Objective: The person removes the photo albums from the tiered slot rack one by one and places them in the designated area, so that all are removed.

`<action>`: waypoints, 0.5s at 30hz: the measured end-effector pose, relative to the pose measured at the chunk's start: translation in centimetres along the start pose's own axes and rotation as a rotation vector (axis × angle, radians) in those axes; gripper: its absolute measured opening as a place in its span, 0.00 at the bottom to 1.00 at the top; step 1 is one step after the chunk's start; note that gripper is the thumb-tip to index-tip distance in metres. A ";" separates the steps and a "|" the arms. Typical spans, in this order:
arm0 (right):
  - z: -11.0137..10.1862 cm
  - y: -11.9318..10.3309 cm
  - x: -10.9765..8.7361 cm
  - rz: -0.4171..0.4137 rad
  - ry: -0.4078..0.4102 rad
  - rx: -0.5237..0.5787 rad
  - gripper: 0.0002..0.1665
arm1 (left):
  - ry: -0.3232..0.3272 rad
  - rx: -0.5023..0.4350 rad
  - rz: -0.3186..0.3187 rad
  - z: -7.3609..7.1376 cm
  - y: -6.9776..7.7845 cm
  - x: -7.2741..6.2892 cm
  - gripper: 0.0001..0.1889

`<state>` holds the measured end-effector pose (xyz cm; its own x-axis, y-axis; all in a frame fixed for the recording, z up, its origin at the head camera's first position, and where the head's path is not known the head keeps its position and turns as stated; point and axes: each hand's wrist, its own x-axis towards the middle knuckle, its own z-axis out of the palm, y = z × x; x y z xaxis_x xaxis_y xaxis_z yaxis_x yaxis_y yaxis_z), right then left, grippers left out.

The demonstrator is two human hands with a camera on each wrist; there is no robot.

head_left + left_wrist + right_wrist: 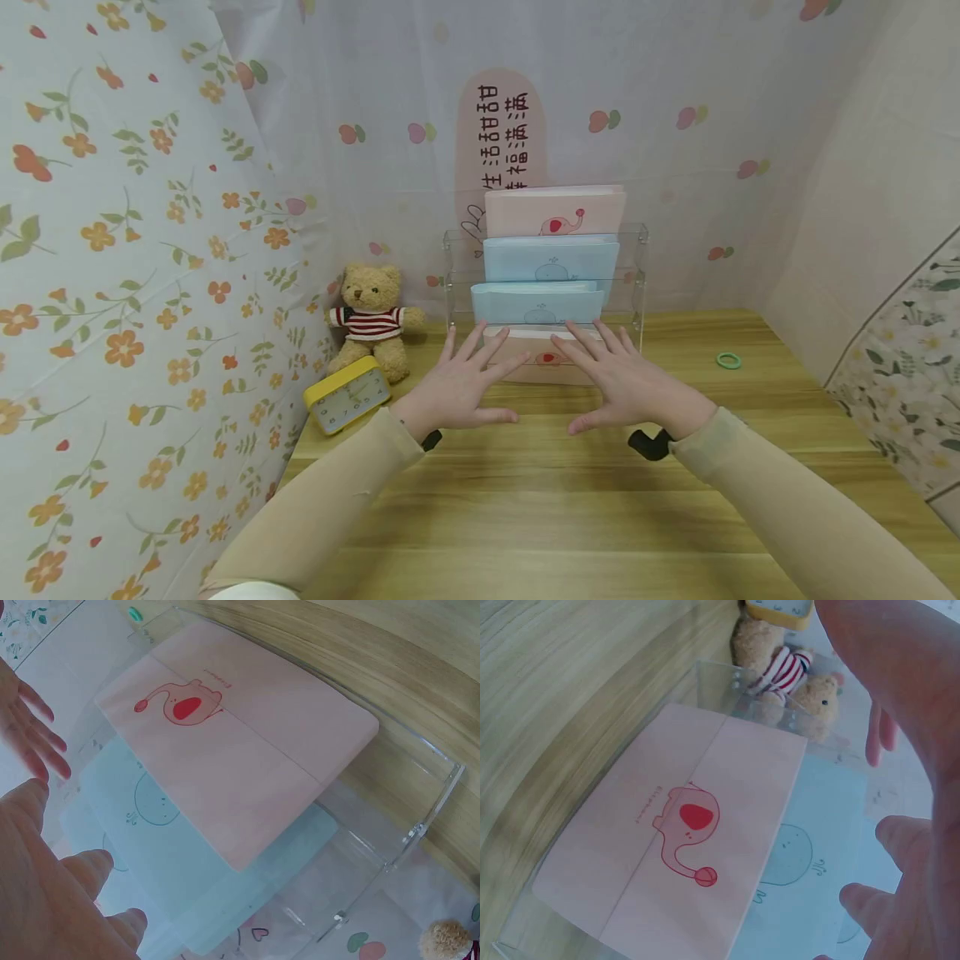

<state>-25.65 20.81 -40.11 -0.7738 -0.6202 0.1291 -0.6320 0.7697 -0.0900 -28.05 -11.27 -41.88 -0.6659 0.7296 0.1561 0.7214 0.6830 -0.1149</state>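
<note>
Both hands reach forward, palms down, with fingers spread and nothing held. My left hand (pixel 463 387) is over the front left of a clear stepped rack (pixel 643 237), and my right hand (pixel 633 387) mirrors it on the right. In the rack stand a front pink booklet (pixel 667 825) with a red elephant, two light blue ones (pixel 495 308) with whale drawings, and a back pink one (pixel 517 215). Whether they are notebooks or folders, I cannot tell. In the head view, fingertips overlap the front booklets; contact is unclear.
To the left, a teddy bear (pixel 372 308) in a striped shirt sits behind a yellow clock (pixel 348 396) that leans tilted. A small green ring (pixel 728 360) lies on the wooden table (pixel 540 517) at right. Patterned cloth (pixel 135 250) hangs along the left and back.
</note>
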 end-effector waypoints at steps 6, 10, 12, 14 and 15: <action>0.3 -0.1 0.1 -0.004 -0.009 -0.009 0.80 | -0.012 -0.026 -0.002 0.3 -0.1 -0.1 0.51; 0.7 -0.1 0.2 -0.009 -0.013 -0.012 0.80 | -0.022 -0.049 -0.008 0.5 -0.1 -0.2 0.51; 0.8 -0.1 0.3 -0.011 -0.013 -0.012 0.80 | -0.022 -0.054 -0.009 0.6 -0.2 -0.2 0.51; 0.9 -0.1 0.4 -0.012 -0.010 -0.012 0.80 | -0.021 -0.053 -0.010 0.6 -0.2 -0.2 0.51; 0.9 -0.1 0.5 -0.012 -0.008 -0.013 0.79 | -0.021 -0.053 -0.011 0.6 -0.2 -0.2 0.51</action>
<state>-26.01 20.31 -40.94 -0.7666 -0.6303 0.1224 -0.6405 0.7642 -0.0758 -28.15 -11.56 -42.48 -0.6773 0.7230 0.1365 0.7227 0.6885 -0.0611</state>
